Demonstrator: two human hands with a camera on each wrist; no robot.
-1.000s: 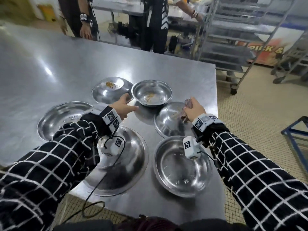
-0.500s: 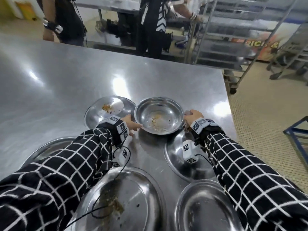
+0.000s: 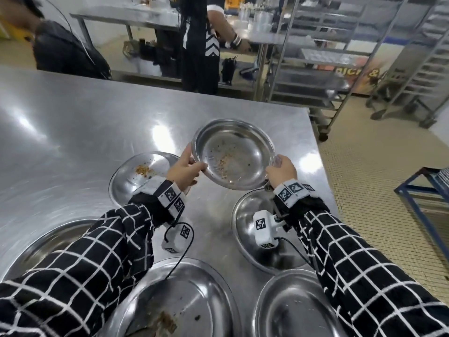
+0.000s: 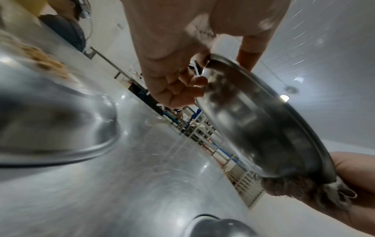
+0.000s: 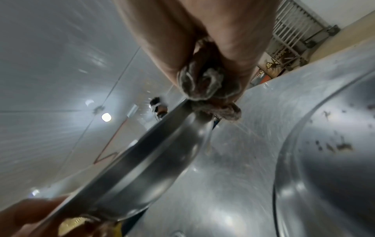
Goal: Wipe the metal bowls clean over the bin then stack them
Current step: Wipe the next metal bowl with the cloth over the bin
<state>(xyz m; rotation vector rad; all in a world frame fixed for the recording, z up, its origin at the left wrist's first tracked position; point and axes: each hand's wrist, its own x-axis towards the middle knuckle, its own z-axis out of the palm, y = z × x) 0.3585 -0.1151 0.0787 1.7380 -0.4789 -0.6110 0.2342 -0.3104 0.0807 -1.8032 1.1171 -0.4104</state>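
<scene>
Left to right. Large shallow bowl [image 3: 46, 242] at the tabletop's [image 3: 73, 122] left near edge, partly under the left sleeve. Plate-like bowl with orange crumbs [image 3: 136, 176] just behind the left hand [image 3: 183, 170].

Left grip: thumb over the rim, fingers curled beneath, holding the lifted metal bowl [image 3: 234, 154] on its left side. Bowl is clear of the tabletop, tilted toward the wearer, crumbs [image 3: 224, 161] scattered inside.

Right hand [image 3: 281, 170]: pinches the opposite rim, with a brownish cloth [image 5: 209, 89] bunched in the same grip.

More bowls along the near edge and under the right wrist. No bin in view.

Judgement: carry the bowl level until it is over the bin, then tilt and wipe; hand the full weight to the left grip first.
</scene>
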